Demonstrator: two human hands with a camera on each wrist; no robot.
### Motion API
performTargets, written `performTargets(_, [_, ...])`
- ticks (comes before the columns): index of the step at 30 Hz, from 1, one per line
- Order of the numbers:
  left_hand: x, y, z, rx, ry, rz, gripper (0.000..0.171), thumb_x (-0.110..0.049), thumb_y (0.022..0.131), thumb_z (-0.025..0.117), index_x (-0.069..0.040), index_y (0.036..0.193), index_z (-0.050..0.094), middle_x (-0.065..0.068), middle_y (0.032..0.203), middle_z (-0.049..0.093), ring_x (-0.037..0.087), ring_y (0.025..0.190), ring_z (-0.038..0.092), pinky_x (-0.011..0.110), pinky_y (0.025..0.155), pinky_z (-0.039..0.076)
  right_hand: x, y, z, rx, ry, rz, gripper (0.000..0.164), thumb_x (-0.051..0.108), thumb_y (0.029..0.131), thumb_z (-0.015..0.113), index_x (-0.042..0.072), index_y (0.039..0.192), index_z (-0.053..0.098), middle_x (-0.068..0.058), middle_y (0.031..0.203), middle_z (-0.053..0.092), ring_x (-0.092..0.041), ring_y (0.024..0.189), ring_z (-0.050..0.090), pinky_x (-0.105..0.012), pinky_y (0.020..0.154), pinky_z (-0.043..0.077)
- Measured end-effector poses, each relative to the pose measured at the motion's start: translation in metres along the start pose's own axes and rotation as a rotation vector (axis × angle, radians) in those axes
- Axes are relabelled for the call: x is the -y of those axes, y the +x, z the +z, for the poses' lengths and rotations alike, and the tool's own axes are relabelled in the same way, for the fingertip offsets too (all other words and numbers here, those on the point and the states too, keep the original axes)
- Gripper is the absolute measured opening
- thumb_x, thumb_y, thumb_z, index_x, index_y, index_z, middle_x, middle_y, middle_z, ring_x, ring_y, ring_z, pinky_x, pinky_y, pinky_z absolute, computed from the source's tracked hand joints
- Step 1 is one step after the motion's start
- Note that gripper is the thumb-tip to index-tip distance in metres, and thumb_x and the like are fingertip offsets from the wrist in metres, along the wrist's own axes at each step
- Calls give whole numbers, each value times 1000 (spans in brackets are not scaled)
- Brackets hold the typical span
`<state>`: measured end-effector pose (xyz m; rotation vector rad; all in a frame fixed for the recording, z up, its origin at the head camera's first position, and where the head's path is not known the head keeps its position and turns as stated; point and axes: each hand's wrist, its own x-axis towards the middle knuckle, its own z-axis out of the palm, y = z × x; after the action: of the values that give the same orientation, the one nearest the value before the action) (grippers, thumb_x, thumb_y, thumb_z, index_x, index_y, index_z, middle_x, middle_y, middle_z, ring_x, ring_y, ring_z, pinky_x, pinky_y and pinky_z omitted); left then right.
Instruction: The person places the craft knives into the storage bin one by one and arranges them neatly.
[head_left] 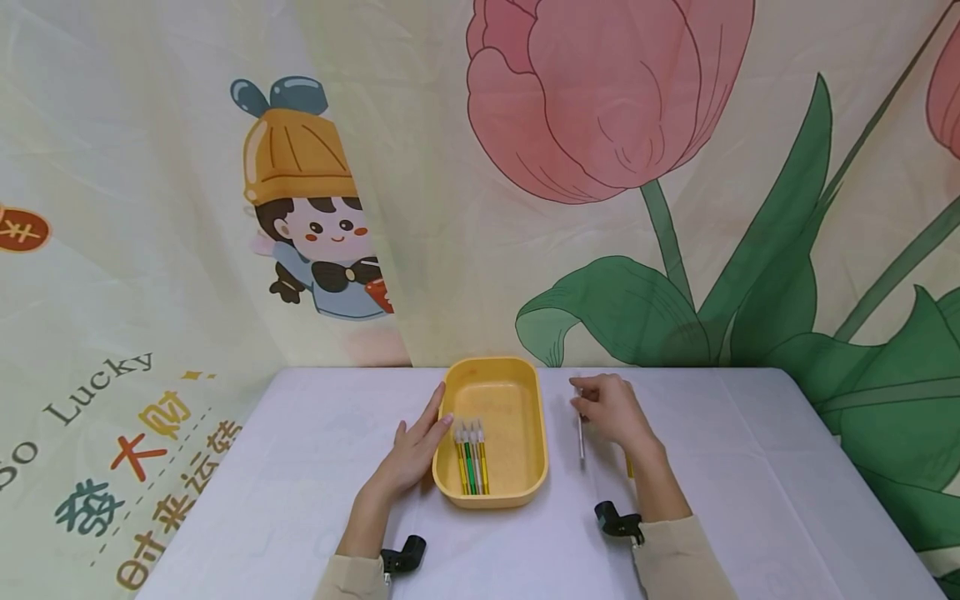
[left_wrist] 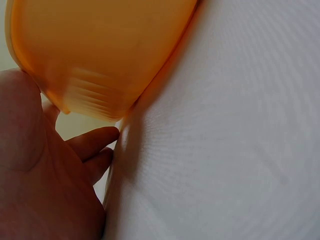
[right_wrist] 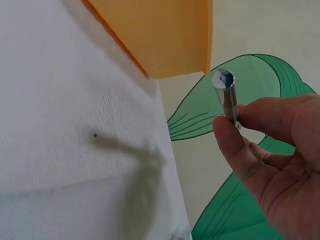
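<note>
I see the right hand (head_left: 613, 410) pinching a silver pen (head_left: 581, 440) near its far end; the left hand (head_left: 407, 457), fingers outstretched, touches the yellow tray (head_left: 517, 442).

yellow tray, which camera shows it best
The head view: it takes in the whole yellow tray, rim and inside. The left wrist view shows only a cropped part of its outside, beside the left hand; the right wrist view, another cropped outer part.
</note>
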<state>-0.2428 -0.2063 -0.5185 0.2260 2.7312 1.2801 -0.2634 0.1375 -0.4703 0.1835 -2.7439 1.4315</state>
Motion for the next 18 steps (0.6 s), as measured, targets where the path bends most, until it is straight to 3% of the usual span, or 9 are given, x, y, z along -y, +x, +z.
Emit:
performTargets(11, [0, 0, 0, 6, 0, -3, 62, -55, 111, 33, -48, 165, 4, -15, 173, 15, 25, 161, 20, 64, 125, -18, 13, -2, 5, -27, -15, -19, 43, 5, 94, 75, 4, 137, 69, -9, 91, 69, -15, 69, 68, -27, 64, 61])
performTargets(18, [1, 0, 0, 5, -6, -5, 60, -53, 111, 33, -49, 164, 4, -16, 173, 14, 24, 161, 20, 63, 126, -17, 23, -5, 9, -36, -6, -40, 42, 5, 95, 75, 5, 137, 69, -10, 97, 69, -15, 71, 68, -26, 65, 62])
